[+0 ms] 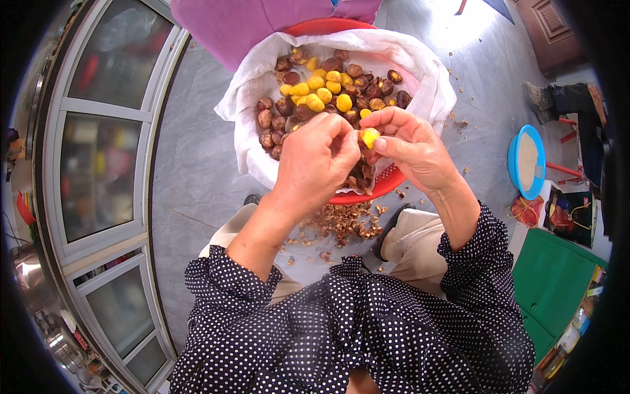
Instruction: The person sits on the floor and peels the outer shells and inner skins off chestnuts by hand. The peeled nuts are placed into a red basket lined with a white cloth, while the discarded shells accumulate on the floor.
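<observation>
A partly peeled yellow chestnut (pixel 370 138) is held between the thumb and fingers of my right hand (pixel 416 147). My left hand (pixel 317 157) is beside it, its thumb and fingertips pinched together at the nut's left side; whether a bit of shell is between them cannot be told. Below both hands is a red plastic basket (pixel 389 187) lined with a white cloth (pixel 423 59). In the cloth lie several brown chestnuts in their shells (pixel 266 118) and, grouped towards the middle, several peeled yellow chestnuts (pixel 315 102). Loose shells lie near the basket's front.
Chestnut shells (pixel 339 221) are heaped on the grey tiled floor between the person's feet. A blue basin (pixel 514 162) and a green cabinet (pixel 551 285) stand at the right. Purple fabric (pixel 275 15) touches the basket's far side. Glazed sliding doors (pixel 103 167) run along the left.
</observation>
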`<control>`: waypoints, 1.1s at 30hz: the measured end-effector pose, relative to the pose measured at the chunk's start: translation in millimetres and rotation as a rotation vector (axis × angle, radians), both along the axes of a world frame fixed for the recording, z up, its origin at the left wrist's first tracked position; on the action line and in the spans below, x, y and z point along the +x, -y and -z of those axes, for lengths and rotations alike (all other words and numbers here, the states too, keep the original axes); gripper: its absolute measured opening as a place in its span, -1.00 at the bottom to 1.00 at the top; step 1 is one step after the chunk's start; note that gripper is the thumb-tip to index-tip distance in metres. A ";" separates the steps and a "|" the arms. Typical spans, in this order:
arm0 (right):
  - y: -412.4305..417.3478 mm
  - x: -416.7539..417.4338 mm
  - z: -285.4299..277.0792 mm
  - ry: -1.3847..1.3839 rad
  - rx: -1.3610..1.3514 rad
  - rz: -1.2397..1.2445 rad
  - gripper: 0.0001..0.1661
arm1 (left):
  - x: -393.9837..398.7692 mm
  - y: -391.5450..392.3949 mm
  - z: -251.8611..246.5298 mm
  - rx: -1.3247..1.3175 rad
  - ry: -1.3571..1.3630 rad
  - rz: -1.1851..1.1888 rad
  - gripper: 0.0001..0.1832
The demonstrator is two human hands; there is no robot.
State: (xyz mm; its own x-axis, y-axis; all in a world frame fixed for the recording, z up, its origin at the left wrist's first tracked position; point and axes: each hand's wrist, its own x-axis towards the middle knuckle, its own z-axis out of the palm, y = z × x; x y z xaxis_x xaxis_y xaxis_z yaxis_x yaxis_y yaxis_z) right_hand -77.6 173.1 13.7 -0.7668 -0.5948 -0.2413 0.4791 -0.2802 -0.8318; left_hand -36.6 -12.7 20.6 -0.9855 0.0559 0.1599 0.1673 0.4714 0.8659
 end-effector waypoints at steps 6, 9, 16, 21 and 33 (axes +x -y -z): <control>-4.4 -2.9 0.7 0.050 -0.129 -0.023 -0.63 | -1.9 5.4 0.5 0.158 0.170 -0.155 -0.91; -3.7 -3.8 -1.9 0.069 -0.159 -0.025 -0.64 | -2.7 4.9 2.6 0.200 0.190 -0.125 -0.93; -4.4 -2.4 2.5 0.016 -0.154 0.001 -0.64 | -2.4 9.3 -8.7 0.523 0.431 0.019 -0.82; -1.1 -2.2 1.4 -0.021 -0.002 -0.009 -0.71 | -0.6 4.4 -14.4 0.550 0.454 0.039 -0.82; -2.0 -2.0 2.9 -0.009 0.079 -0.039 -0.77 | -4.8 12.4 -14.4 0.643 0.620 0.070 -0.82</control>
State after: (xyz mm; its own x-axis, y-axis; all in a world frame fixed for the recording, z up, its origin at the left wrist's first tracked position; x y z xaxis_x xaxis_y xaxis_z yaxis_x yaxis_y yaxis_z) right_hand -79.7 175.1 10.8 -0.7455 -0.6039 -0.2821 0.4811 -0.1945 -0.8548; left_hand -41.4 -25.1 34.9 -0.9030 0.2022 -0.3790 -0.4083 -0.1294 0.9037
